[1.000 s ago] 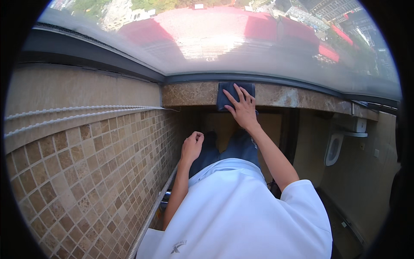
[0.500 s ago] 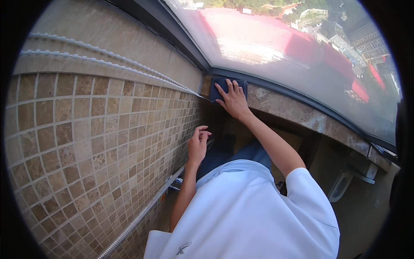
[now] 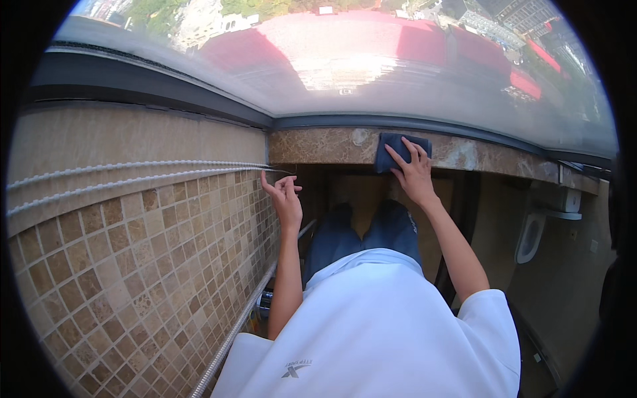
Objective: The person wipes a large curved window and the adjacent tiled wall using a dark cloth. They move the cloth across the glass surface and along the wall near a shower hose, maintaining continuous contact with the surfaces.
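Several fingers of my right hand (image 3: 417,178) lay spread over a folded dark blue cloth (image 3: 387,150), palm down, pressing on it rather than closed around it, with the thumb at its near left corner. The cloth sat on the brown marbled sill (image 3: 318,146) at the far side of the scene, right of the middle, its near part at the sill's front edge. My left hand (image 3: 285,202) was raised nearer and to the left, its grip loose and open, the index finger pointing far and the others partly bent, with nothing visible in it. That index fingertip was right by the far end of a white beaded cord (image 3: 133,167); whether it touched, I could not tell. The cord ran in two strands along the left wall, across the mosaic tiles (image 3: 126,265). To the right of the cloth, a pale patch (image 3: 461,154) marked the sill. Just beyond the sill ran the dark window frame (image 3: 371,121), and through the hazy glass (image 3: 279,93) showed a broad red surface outside. Nearer me, a ribbed metal hose (image 3: 232,325) slanted along the left wall beside my white shirt (image 3: 371,318).
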A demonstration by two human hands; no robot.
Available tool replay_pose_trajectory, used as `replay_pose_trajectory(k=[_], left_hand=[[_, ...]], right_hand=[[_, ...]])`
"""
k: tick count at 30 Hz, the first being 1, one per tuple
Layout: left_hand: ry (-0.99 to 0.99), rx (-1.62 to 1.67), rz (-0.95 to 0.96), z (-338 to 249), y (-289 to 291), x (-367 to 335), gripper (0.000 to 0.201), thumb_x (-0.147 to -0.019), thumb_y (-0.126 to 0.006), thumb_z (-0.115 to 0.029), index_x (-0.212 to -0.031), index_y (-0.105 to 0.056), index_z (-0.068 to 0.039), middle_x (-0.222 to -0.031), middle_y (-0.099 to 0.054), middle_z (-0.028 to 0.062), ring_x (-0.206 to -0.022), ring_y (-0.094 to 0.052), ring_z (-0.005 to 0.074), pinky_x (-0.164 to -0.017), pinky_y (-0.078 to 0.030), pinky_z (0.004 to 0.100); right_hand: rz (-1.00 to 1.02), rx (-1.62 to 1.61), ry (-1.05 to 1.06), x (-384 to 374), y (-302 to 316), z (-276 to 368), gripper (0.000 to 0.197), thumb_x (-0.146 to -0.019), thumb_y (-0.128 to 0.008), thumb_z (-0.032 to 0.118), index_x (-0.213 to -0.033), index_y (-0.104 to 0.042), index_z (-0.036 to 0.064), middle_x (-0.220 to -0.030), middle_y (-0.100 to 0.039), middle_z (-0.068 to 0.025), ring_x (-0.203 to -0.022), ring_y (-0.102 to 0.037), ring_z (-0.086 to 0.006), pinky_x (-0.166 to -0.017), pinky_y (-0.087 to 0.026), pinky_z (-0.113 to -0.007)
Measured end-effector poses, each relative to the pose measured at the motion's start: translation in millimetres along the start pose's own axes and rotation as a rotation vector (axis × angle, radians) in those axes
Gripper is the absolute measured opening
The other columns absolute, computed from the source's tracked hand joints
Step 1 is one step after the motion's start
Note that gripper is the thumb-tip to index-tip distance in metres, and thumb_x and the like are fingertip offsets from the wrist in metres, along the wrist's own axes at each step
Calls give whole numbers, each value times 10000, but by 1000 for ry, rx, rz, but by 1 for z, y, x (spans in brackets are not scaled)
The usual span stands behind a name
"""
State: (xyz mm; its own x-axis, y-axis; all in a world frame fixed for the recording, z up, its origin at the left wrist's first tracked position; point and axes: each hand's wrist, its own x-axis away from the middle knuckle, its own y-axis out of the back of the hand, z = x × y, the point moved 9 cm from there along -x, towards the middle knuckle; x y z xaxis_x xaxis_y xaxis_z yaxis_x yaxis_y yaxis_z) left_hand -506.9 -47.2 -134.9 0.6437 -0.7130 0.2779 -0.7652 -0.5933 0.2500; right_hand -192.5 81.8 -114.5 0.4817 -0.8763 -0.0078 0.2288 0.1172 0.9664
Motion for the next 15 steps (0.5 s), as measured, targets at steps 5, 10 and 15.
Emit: replay_pose_trajectory(k=[5, 10, 15], left_hand=[[-50, 44, -107, -6, 6, -24, 498, -1000, -480, -146, -1415, -217, -67, -999, -627, 118, -697, -602, 135, -622, -470, 258], [-45, 38, -105, -8, 19, -22, 468, -997, -490, -140, -1399, -266, -54, -973, -628, 117, -706, -606, 137, -644, -479, 260], [-38, -1, -148, 0, 41, 8, 491, -987, -502, -113, -1413, -264, -58, -976, -626, 137, -728, -613, 158, -729, -513, 288]], right_hand=[[-57, 24, -253, 49, 15, -95, 666, -831, -695, 145, -1411, -460, 373, -1503, -302, -63, -1318, -324, -317, -1018, -333, -485], [-103, 104, -300, 45, 1, -79, 679, -837, -680, 112, -1416, -451, 383, -1516, -284, -75, -1328, -308, -320, -1012, -313, -499], [-101, 43, -206, 20, -19, -11, 684, -840, -671, 101, -1415, -448, 399, -1522, -286, -75, -1331, -304, -318, -1006, -286, -470]])
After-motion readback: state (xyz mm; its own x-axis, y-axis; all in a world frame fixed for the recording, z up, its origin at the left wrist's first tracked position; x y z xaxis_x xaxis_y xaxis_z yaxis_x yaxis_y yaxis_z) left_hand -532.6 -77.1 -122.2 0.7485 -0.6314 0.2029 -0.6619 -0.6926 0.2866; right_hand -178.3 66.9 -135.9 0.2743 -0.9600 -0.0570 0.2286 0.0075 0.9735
